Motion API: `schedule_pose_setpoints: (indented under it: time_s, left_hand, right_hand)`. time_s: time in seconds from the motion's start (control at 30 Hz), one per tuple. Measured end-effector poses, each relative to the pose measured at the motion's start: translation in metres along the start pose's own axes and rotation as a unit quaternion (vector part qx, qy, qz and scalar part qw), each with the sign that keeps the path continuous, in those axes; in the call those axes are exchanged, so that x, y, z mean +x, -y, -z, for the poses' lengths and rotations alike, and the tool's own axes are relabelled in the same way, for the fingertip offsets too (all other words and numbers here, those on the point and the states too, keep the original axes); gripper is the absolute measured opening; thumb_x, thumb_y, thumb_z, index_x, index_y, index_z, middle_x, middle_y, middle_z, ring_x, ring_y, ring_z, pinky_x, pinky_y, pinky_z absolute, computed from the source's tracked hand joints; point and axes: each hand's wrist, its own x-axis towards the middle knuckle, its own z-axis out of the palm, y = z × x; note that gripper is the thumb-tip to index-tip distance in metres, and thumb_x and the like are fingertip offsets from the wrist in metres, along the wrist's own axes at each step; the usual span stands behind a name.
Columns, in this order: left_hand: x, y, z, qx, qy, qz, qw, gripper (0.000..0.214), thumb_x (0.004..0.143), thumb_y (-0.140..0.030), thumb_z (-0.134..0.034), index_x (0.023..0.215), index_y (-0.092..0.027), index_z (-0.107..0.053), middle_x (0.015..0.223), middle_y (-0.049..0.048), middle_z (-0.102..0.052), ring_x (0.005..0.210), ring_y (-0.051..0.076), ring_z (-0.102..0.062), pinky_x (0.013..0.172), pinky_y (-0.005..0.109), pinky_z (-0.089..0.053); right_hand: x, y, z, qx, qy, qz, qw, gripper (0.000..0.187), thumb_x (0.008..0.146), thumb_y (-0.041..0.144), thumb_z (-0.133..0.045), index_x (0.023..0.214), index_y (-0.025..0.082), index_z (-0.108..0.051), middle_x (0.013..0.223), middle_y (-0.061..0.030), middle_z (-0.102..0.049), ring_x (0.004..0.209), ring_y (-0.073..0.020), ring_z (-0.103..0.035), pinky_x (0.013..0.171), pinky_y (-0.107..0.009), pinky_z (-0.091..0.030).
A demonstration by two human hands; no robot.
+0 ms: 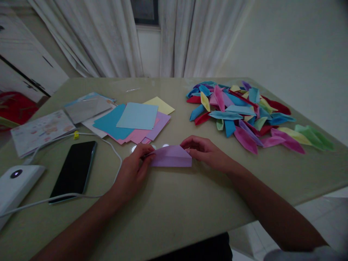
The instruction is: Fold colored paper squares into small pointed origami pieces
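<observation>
Purple paper (172, 160) (creased) is pinched between left hand (137, 165) and right hand (207, 152).

Showed, on the left part of the counter (176, 206), a phone (74, 170) lying flat with dark screen uppermost, beside a white device (21, 188) with a round dark spot on top. Included a white cable (78, 195) looped around the phone, crossing the lower end and bearing a yellow tag (76, 135) near the top. Depicted farther back a pale patterned booklet (43, 132), near a glossy translucent packet (81, 110), contents unclear. Comprised in the background pale curtains (89, 36) on either side of a dark window (145, 12), a plain wall (293, 47) at right, white panelled doors (27, 54) at far left, a red object (19, 108) too indistinct to identify, and, at lower right, a light tiled floor (320, 214).
</observation>
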Motion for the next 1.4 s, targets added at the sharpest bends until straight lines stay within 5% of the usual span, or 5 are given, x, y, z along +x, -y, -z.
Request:
schedule_pose_setpoints:
  time_s: [0.3, 0.5, 0.67, 0.97, 1.4]
  left_hand:
    - [-0.003, -0.003, -0.001, -0.019, 0.002, -0.029, 0.999, 0.008, 0.104, -0.027, -0.065, 0.111, -0.025, -0.070, 0.104, 0.0012, -0.078, 0.095, 0.019, -0.075, 0.085, 0.032, -0.059]
    - [-0.005, -0.005, -0.002, -0.033, -0.042, -0.023, 0.998, 0.012, 0.099, -0.028, -0.072, 0.110, -0.024, -0.075, 0.103, 0.0022, -0.081, 0.091, 0.019, -0.077, 0.086, 0.032, -0.061]
    - [-0.005, -0.012, 0.000, -0.146, -0.033, 0.061, 0.987, 0.040, 0.094, -0.036, -0.081, 0.132, -0.026, -0.073, 0.113, 0.0044, -0.082, 0.099, 0.022, -0.079, 0.087, 0.033, -0.064]
    - [0.003, -0.026, 0.002, -0.243, -0.034, 0.178, 0.953, 0.027, 0.081, -0.043, -0.090, 0.095, -0.021, -0.083, 0.091, 0.0059, -0.084, 0.084, 0.023, -0.078, 0.072, 0.030, -0.061]
    - [-0.008, -0.025, -0.002, -0.279, 0.171, 0.198, 0.924, 0.031, 0.091, -0.050, -0.081, 0.094, -0.019, -0.080, 0.082, 0.0035, -0.074, 0.071, 0.018, -0.065, 0.061, 0.026, -0.046]
  right_hand:
    - [-0.002, 0.000, 0.000, -0.036, -0.041, 0.087, 0.995, 0.016, 0.094, 0.033, -0.077, 0.094, 0.021, -0.067, 0.093, -0.0034, -0.072, 0.077, -0.0157, -0.062, 0.071, -0.029, -0.051]
    - [-0.005, 0.002, -0.001, -0.010, -0.034, 0.087, 0.996, 0.020, 0.101, 0.036, -0.072, 0.111, 0.020, -0.079, 0.106, -0.0065, -0.080, 0.091, -0.0195, -0.071, 0.079, -0.031, -0.054]
    - [-0.004, -0.003, -0.006, 0.033, -0.084, 0.106, 0.990, 0.025, 0.089, 0.035, -0.090, 0.104, 0.022, -0.076, 0.097, -0.0036, -0.078, 0.085, -0.0178, -0.074, 0.076, -0.030, -0.059]
    - [-0.004, -0.001, -0.008, 0.021, -0.118, 0.111, 0.987, 0.017, 0.093, 0.034, -0.086, 0.102, 0.021, -0.081, 0.095, -0.0039, -0.081, 0.081, -0.0162, -0.074, 0.073, -0.028, -0.057]
    - [-0.007, 0.002, -0.012, 0.059, -0.135, 0.112, 0.983, 0.015, 0.089, 0.035, -0.090, 0.094, 0.022, -0.087, 0.083, -0.0022, -0.079, 0.070, -0.0141, -0.067, 0.061, -0.026, -0.048]
